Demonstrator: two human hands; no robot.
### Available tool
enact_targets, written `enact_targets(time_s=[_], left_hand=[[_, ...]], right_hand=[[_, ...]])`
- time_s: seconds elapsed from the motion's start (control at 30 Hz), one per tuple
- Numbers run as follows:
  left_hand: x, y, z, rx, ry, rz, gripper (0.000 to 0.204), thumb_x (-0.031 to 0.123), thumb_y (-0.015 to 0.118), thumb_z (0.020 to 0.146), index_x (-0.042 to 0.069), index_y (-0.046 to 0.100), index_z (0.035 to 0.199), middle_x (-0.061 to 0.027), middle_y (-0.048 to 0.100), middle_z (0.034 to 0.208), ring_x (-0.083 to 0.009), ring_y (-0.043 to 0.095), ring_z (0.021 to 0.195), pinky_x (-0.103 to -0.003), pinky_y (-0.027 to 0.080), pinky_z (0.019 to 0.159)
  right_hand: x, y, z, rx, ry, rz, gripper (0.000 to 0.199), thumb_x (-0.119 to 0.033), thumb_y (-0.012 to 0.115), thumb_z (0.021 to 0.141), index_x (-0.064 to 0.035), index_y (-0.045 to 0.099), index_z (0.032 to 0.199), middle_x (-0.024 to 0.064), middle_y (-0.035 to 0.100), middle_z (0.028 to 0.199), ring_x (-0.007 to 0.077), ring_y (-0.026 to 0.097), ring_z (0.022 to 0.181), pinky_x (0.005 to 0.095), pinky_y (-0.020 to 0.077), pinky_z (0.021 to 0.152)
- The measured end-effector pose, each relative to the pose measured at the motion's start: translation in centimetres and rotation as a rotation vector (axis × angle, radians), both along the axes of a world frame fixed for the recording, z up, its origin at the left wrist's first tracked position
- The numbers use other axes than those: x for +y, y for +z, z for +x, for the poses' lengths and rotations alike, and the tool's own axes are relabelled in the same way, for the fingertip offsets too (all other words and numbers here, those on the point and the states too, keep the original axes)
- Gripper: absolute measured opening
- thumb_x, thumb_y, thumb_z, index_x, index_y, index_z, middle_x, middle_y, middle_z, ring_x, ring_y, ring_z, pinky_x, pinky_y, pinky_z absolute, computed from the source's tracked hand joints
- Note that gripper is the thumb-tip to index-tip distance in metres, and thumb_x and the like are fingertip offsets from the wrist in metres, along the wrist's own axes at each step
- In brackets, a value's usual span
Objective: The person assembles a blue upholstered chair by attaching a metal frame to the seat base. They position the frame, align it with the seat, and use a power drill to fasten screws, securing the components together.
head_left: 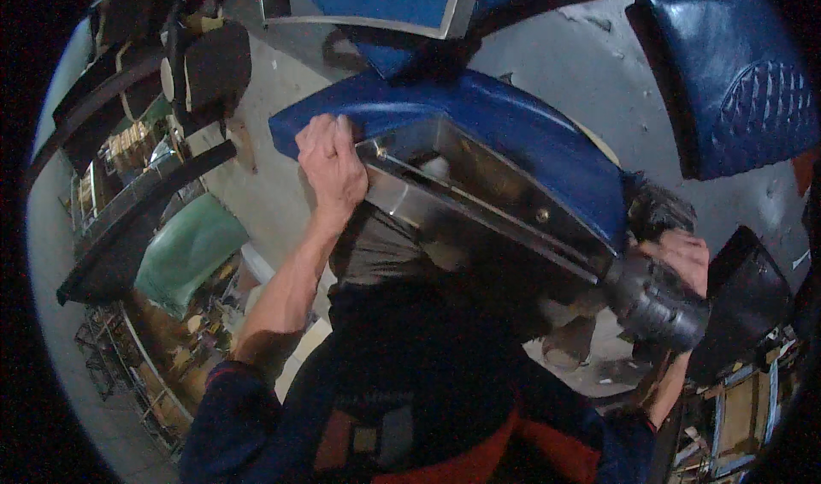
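A curved blue upholstered panel [505,133] with a metal frame [479,202] along its near side lies across in front of my body, tilted down to the right. My left hand [332,163] is closed over the panel's left end, its fingers pressed on the blue cover beside the frame's corner. At the other end my right hand [684,257] wraps round a dark power drill [663,304]. The front of the drill meets or nearly meets the frame's right end; the exact contact is hidden. Screw heads or holes show along the frame.
Ahead, another metal-framed blue panel [385,1] lies on the grey work surface [547,65]. A quilted blue cushion [735,82] is at the far right, with a black cushion [744,287] nearer. Left stand dark curved parts [145,227] and a green panel [188,244].
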State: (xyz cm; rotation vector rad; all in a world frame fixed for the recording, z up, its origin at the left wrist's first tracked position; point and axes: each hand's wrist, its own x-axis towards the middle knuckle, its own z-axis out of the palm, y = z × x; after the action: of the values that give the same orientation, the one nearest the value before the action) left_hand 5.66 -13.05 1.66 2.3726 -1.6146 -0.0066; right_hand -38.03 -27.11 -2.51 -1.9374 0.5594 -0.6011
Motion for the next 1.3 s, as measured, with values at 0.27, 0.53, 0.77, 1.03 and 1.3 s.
enact_targets(time_s=[0.27, 0.53, 0.77, 1.03, 1.3], left_hand=[[1.1, 0.4, -0.8, 0.042, 0.016, 0.011, 0.030, 0.012, 0.048, 0.101, 0.000, 0.062, 0.077, -0.0110, 0.061, 0.080, -0.0287, 0.059, 0.080, -0.041, 0.041, 0.083], [1.6, 0.0, 1.2, -0.065, -0.141, 0.037, 0.015, 0.010, 0.057, 0.088, 0.001, 0.069, 0.092, -0.0108, 0.069, 0.095, -0.0303, 0.062, 0.091, -0.040, 0.043, 0.089], [2.7, 0.1, 2.2, 0.212, 0.041, 0.025, 0.026, 0.010, 0.051, 0.099, -0.003, 0.069, 0.084, -0.0174, 0.069, 0.088, -0.0325, 0.064, 0.080, -0.043, 0.049, 0.072], [0.9, -1.4, 5.0, -0.025, -0.521, -0.103, 0.021, 0.017, 0.059, 0.098, 0.005, 0.072, 0.089, -0.0144, 0.070, 0.083, -0.0332, 0.065, 0.081, -0.045, 0.048, 0.070], [2.3, -0.6, 6.9, 0.098, -0.870, 0.069, 0.050, 0.031, 0.074, 0.085, 0.007, 0.063, 0.127, -0.0164, 0.063, 0.125, -0.0379, 0.059, 0.113, -0.047, 0.049, 0.092]], right_hand=[[0.4, -0.9, -7.4, 0.030, 0.171, 0.242, 0.040, -0.023, 0.076, 0.075, 0.0042, 0.070, 0.103, 0.0136, 0.070, 0.094, 0.0285, 0.066, 0.078, 0.0382, 0.0501, 0.071], [17.4, -0.2, -15.4, 0.182, -1.411, 0.638, 0.049, -0.022, 0.076, 0.080, 0.0022, 0.064, 0.122, 0.0123, 0.066, 0.116, 0.0278, 0.063, 0.101, 0.0403, 0.0503, 0.085], [24.3, -8.4, -14.9, -0.556, -1.888, 0.740, 0.056, -0.021, 0.075, 0.085, -0.0005, 0.060, 0.135, 0.0110, 0.062, 0.133, 0.0265, 0.061, 0.118, 0.0416, 0.0501, 0.096], [27.5, -16.8, -11.7, -0.603, -1.773, 0.770, 0.045, -0.027, 0.070, 0.095, -0.0103, 0.061, 0.135, 0.0079, 0.062, 0.130, 0.0208, 0.057, 0.120, 0.0401, 0.0471, 0.101], [35.3, -1.6, -5.2, -0.558, -1.932, 0.425, 0.038, -0.035, 0.073, 0.094, -0.0083, 0.070, 0.120, 0.0038, 0.067, 0.108, 0.0162, 0.062, 0.102, 0.0328, 0.0465, 0.095]])
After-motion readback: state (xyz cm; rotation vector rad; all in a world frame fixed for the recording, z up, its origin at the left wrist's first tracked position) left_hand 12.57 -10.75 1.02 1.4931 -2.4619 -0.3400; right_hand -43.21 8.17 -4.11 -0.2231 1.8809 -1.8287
